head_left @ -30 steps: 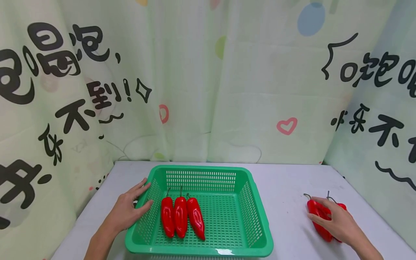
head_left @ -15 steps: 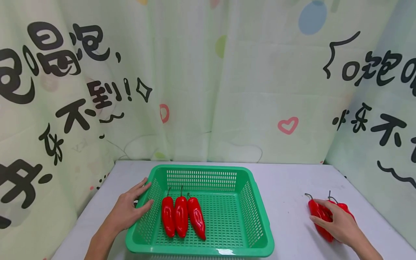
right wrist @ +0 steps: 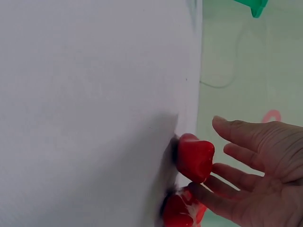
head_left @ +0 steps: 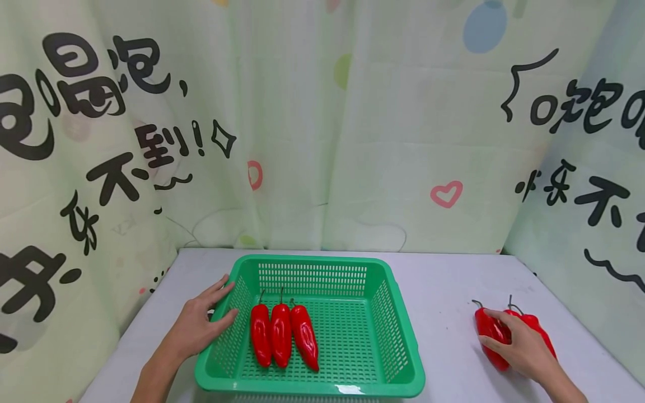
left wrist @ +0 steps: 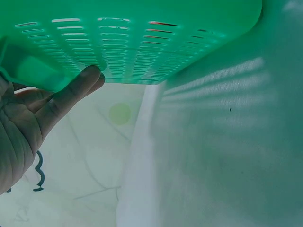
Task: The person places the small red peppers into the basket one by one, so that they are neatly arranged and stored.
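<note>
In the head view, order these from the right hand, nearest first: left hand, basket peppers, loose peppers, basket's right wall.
1. Loose peppers: at the right hand.
2. Basket's right wall: leftward.
3. Basket peppers: farther left, inside.
4. Left hand: leftmost.

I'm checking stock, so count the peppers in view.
6 visible: three peppers side by side in the basket, toward its left; three more peppers on the table at the right hand, which partly covers them and may hide others.
</note>
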A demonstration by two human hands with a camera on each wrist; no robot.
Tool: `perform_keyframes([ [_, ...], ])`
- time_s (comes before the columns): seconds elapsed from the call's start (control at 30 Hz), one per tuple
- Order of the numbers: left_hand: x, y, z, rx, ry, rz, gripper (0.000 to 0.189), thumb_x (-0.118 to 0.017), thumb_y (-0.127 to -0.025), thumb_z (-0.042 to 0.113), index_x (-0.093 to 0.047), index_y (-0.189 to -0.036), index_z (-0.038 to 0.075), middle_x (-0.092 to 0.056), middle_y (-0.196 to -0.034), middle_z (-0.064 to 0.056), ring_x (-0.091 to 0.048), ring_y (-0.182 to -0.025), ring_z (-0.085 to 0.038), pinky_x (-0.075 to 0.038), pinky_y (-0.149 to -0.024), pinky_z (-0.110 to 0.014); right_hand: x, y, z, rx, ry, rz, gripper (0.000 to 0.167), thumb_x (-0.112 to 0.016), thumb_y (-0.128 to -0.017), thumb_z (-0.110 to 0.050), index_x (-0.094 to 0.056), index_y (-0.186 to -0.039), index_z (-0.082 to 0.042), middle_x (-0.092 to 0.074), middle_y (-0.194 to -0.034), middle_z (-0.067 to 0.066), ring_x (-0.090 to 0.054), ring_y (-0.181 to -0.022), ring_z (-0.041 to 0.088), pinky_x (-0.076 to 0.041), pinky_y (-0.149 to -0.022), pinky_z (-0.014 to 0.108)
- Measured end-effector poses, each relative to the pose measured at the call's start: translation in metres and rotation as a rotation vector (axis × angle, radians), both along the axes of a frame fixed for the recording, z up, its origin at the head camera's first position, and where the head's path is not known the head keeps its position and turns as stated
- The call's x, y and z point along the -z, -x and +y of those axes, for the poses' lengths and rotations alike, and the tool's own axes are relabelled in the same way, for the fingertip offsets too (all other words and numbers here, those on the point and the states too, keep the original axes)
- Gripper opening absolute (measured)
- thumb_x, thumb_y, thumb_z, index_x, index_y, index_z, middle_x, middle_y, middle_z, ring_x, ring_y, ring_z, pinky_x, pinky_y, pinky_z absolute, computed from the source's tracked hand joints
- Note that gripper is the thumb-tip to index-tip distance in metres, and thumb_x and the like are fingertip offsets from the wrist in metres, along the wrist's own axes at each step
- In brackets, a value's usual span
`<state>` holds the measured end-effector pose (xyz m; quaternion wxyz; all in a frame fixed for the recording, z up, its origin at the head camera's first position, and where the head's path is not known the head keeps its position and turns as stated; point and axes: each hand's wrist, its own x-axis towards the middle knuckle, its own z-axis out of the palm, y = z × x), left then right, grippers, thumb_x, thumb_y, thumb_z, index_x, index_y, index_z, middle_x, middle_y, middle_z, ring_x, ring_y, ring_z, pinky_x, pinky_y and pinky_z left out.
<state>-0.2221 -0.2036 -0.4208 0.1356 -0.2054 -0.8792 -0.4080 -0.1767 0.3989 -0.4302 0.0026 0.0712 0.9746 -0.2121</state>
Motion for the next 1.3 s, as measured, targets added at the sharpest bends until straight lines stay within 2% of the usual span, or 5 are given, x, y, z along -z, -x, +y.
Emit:
perform_keyframes([
  [0.27,-0.0007,-0.0001,-0.0001,0.003,0.001,-0.004,0.057,-0.075,-0.089,0.005,-0.054,-0.140,-0.012,-0.045,-0.152,-0.031,-0.070,-0.107,-0.044,-0.063,-0.074,-0.040,0.0049,-0.0002,-0.0044,-0.005,0.011,0.004,0.086,-0.087,-0.080,-0.031,-0.044,-0.141,0.012,-0.048,-0.126,0.041,-0.048,-0.109,0.056,-0.062,-0.069,0.050],
  [0.47,-0.0004,0.0002,0.0003,0.005,0.002,-0.010,0.057,-0.075,-0.089,0.006,-0.054,-0.140,-0.012,-0.044,-0.153,-0.031,-0.069,-0.108,-0.044,-0.063,-0.075,-0.040,0.0092,0.0016,-0.0085,0.028,0.032,-0.030,0.088,-0.090,-0.077,-0.028,-0.044,-0.140,0.013,-0.050,-0.122,0.041,-0.054,-0.105,0.054,-0.062,-0.067,0.047],
  [0.83,-0.0014,-0.0004,0.0009,0.002,0.003,-0.023,0.058,-0.075,-0.089,0.006,-0.054,-0.140,-0.012,-0.044,-0.153,-0.031,-0.069,-0.108,-0.044,-0.063,-0.075,-0.040,0.0092,0.0020,-0.0078,0.048,0.032,-0.020,0.087,-0.091,-0.075,-0.027,-0.046,-0.137,0.014,-0.054,-0.114,0.038,-0.055,-0.099,0.049,-0.062,-0.065,0.045],
  [1.03,-0.0016,0.0001,0.0015,0.001,0.004,-0.025,0.058,-0.075,-0.089,0.006,-0.054,-0.141,-0.011,-0.044,-0.153,-0.030,-0.069,-0.108,-0.043,-0.063,-0.075,-0.040,0.0078,0.0017,-0.0084,0.061,0.041,-0.035,0.087,-0.091,-0.075,-0.025,-0.045,-0.138,0.014,-0.053,-0.116,0.039,-0.054,-0.101,0.051,-0.062,-0.066,0.046],
  [1.3,-0.0006,0.0006,0.0001,0.002,0.002,-0.015,0.058,-0.075,-0.090,0.006,-0.055,-0.140,-0.012,-0.044,-0.153,-0.031,-0.070,-0.107,-0.043,-0.063,-0.074,-0.039,0.0009,0.0009,-0.0091,0.046,0.049,-0.018,0.090,-0.089,-0.078,-0.030,-0.042,-0.143,0.011,-0.050,-0.123,0.042,-0.052,-0.107,0.056,-0.062,-0.066,0.046],
])
